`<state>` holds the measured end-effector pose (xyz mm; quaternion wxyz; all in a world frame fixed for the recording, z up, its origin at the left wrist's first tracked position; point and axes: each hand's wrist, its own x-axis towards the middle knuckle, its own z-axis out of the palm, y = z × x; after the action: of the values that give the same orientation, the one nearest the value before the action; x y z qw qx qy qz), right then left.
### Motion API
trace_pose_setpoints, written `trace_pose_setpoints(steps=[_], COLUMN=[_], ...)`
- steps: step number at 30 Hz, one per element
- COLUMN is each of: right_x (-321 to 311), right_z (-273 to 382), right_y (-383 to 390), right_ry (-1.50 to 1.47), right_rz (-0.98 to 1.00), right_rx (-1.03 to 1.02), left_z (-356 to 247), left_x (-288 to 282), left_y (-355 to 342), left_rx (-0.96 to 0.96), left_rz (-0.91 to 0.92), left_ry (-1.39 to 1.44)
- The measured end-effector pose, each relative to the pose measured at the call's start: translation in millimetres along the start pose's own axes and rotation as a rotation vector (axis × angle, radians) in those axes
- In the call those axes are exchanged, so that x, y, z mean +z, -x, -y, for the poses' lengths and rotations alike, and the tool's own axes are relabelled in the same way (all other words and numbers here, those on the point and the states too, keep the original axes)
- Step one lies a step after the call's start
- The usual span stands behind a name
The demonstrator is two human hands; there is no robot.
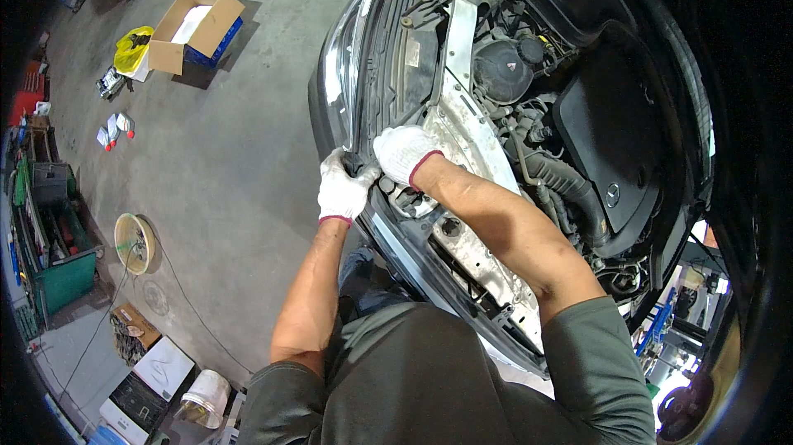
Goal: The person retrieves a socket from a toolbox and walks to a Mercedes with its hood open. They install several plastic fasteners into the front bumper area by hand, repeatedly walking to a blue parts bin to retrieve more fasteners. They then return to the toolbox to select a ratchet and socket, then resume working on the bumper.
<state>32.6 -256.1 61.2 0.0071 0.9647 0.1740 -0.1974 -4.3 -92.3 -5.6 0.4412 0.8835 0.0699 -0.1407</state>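
I stand at the front of a black car with its bonnet raised. Both my hands wear white knitted gloves with red cuffs. My left hand (343, 189) is closed at the car's front edge, its thumb and fingers around a dark part I cannot make out. Just right of it, my right hand (405, 153) is curled over the front panel, knuckles up. Its fingertips are hidden, and so is whatever they hold. Beneath my right wrist runs the pale metal front crossmember (472, 127). The clear headlight (351, 65) lies beyond my left hand.
The engine bay holds a black engine cover (615, 144), a ribbed air hose (570, 189) and a round black reservoir (501, 72). On the floor to the left are an open cardboard box (219, 20), bottles (114, 127), a round basin (136, 243) and a white bucket (204, 400).
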Motion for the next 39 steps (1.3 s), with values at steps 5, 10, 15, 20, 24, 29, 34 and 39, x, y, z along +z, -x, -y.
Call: trace_pose_setpoints(steps=[5, 10, 15, 20, 24, 29, 34, 39], right_x=[-6.2, 19.1, -37.8, -3.2, 5.3, -16.7, -20.7, -3.3], right_z=[11.8, -21.9, -18.4, 3.2, 11.8, -4.8, -17.7, -44.0], right_y=[-5.7, -14.8, 1.1, 5.2, -2.3, -3.3, 2.7, 22.0], right_ry=[-0.196, -0.532, -0.244, 0.012, -0.152, -0.474, -0.317, -0.536], right_rz=[0.149, 0.188, 0.169, -0.076, 0.05, 0.143, 0.03, -0.21], right_rx=[0.224, 0.525, 0.212, -0.002, 0.189, 0.49, 0.144, 0.27], left_z=[-1.8, -1.6, -0.6, 4.7, 3.7, 1.4, 7.0, 4.0], left_x=[-2.5, 1.8, -4.4, 1.5, -1.0, -6.4, -8.6, -16.5], left_y=[0.6, 0.9, 1.6, 0.5, 0.6, 0.9, -1.4, 5.5], left_rx=[-0.003, 0.022, 0.002, 0.02, 0.048, 0.025, 0.052, 0.023], left_rz=[-0.009, 0.001, -0.002, 0.002, -0.009, 0.023, 0.042, 0.035], left_ry=[0.0, 0.004, -0.012, -0.014, -0.03, -0.011, 0.003, -0.105])
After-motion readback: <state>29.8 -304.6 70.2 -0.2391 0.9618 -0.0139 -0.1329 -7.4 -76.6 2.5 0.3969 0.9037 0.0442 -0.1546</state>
